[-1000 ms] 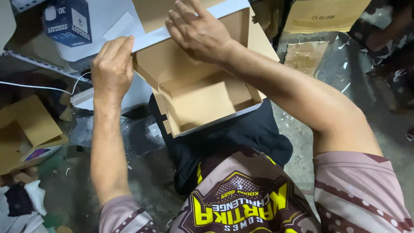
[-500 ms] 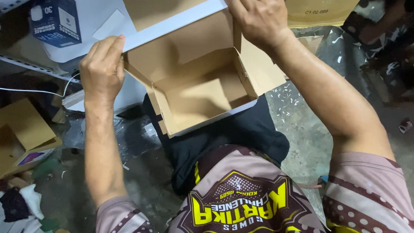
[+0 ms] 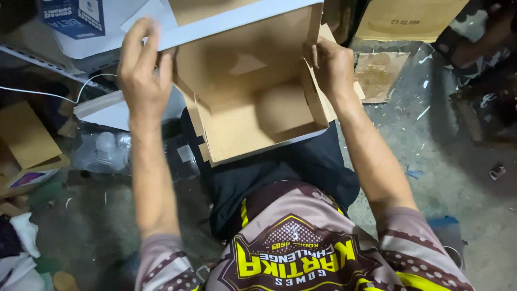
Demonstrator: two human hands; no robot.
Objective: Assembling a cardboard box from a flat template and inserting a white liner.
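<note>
Two hands work one open cardboard box [image 3: 253,108], which rests on the person's lap, over dark trousers [image 3: 280,172].

Far left: flat brown cardboard pieces [image 3: 27,140] lie on the floor [image 3: 458,178], w/ white cloth [image 3: 21,253] at the bottom corner. A thin white cable [image 3: 54,96] runs across toward a white board [image 3: 107,110]. Just right of that, a clear plastic bag [image 3: 107,151] lies crumpled on the floor. Top left: a blue-and-white carton [image 3: 75,19] stands on a white sheet.

Left hand [image 3: 142,75]: raised at the box's left side, fingers [image 3: 134,40] curled over the white-faced lid edge [image 3: 237,24], thumb side toward the box wall; it grips the lid at its left end.

Box: plain brown inside, white outside, nothing seen in it. Lid is tipped up and away from the person. Front wall faces the person's body; side flaps stand folded in along both side walls.

Right hand [image 3: 334,67]: on the box's right wall, fingers pinching the right side flap [image 3: 315,91] near the lid hinge, thumb inside, rest outside.

Right of the box: another brown cardboard sheet [image 3: 412,19] leans at the top, a smaller torn cardboard piece [image 3: 377,75] lies below it. Floor here is grey concrete w/ white flecks & scraps. Far right: dark patterned cloth [image 3: 484,59], partly cut off by the frame; can't tell what it belongs to.

Bottom centre: the person's brown-and-yellow printed jersey [image 3: 296,253].
</note>
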